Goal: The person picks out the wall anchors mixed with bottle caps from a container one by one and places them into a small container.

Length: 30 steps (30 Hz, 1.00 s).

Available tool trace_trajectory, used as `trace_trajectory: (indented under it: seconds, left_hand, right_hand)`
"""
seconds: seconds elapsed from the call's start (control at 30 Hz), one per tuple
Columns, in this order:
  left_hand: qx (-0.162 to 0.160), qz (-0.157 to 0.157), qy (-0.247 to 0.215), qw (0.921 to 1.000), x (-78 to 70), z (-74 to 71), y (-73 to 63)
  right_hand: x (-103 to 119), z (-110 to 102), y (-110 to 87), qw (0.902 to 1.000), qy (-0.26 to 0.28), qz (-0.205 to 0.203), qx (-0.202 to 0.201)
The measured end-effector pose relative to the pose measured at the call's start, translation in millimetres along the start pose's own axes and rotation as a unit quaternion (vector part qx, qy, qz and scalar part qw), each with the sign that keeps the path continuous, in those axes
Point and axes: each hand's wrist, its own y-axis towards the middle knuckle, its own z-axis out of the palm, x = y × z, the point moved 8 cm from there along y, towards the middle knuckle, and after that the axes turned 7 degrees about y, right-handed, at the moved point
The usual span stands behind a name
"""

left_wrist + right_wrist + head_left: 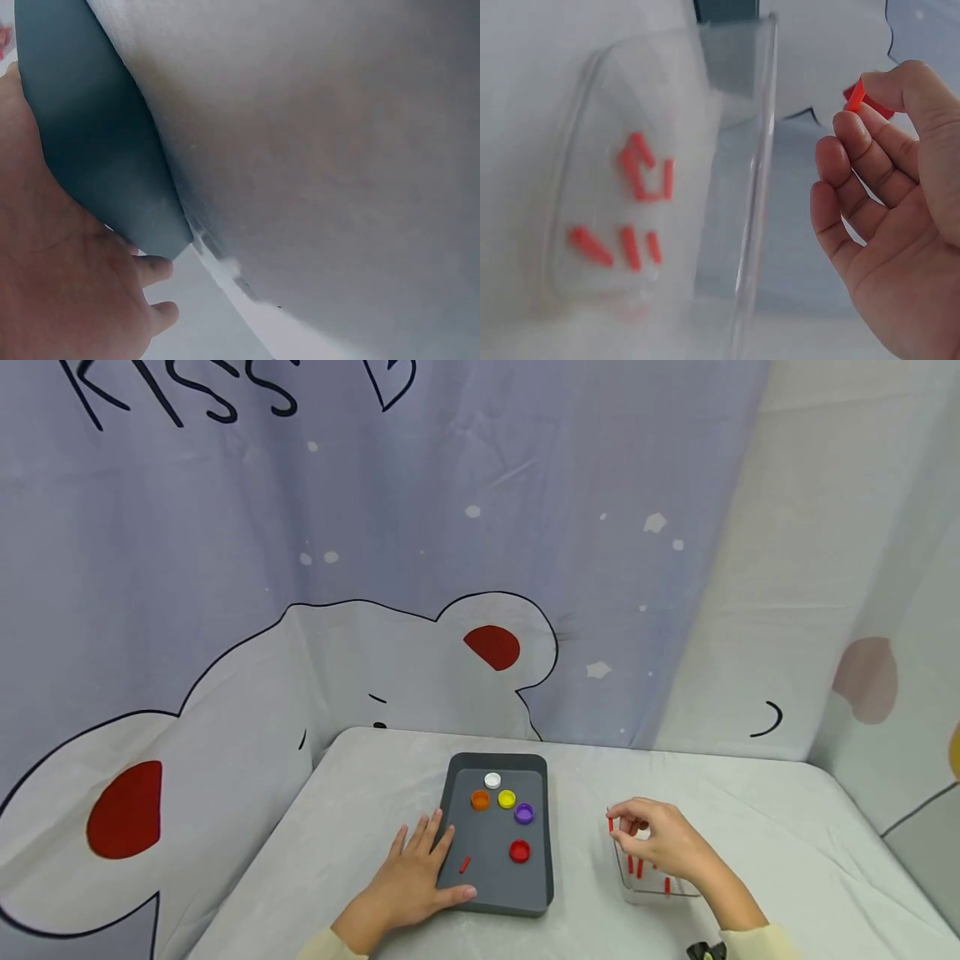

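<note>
My right hand (pixel 660 839) is above a clear plastic box (pixel 637 897) and pinches a small red stick (pixel 856 95) between thumb and fingertip. Several similar red sticks (pixel 630 247) lie loose inside that box. On the left edge of a dark grey tray (pixel 498 897) rests my left hand (pixel 412 877), its fingers spread and straight and the thumb over the near rim. Another red stick (pixel 465 865) lies on the tray beside this hand. Farther right on the tray sits a red round cap (pixel 520 851). The left wrist view shows the hand against the tray's outer wall (pixel 105 135).
Toward the tray's far end stand a white cap (pixel 492 780), an orange cap (pixel 480 799), a yellow cap (pixel 507 798) and a purple cap (pixel 524 812). A white cloth (pixel 585 777) covers the table. Behind it hangs a printed curtain (pixel 420 527).
</note>
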Motion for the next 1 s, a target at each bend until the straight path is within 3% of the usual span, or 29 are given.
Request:
trace_trajectory:
  seconds: [0.5, 1.0]
  left_hand:
    - [-0.012, 0.006, -0.001, 0.9999, -2.7, -5.4, -3.0]
    - [-0.014, 0.012, -0.015, 0.9997, -6.6, -11.7, -5.4]
  right_hand:
    - [-22, -28, -29.5, 0.9987, -0.015, 0.026, -0.041]
    - [-31, -30, -38.8, 0.9977, -0.022, 0.037, -0.052]
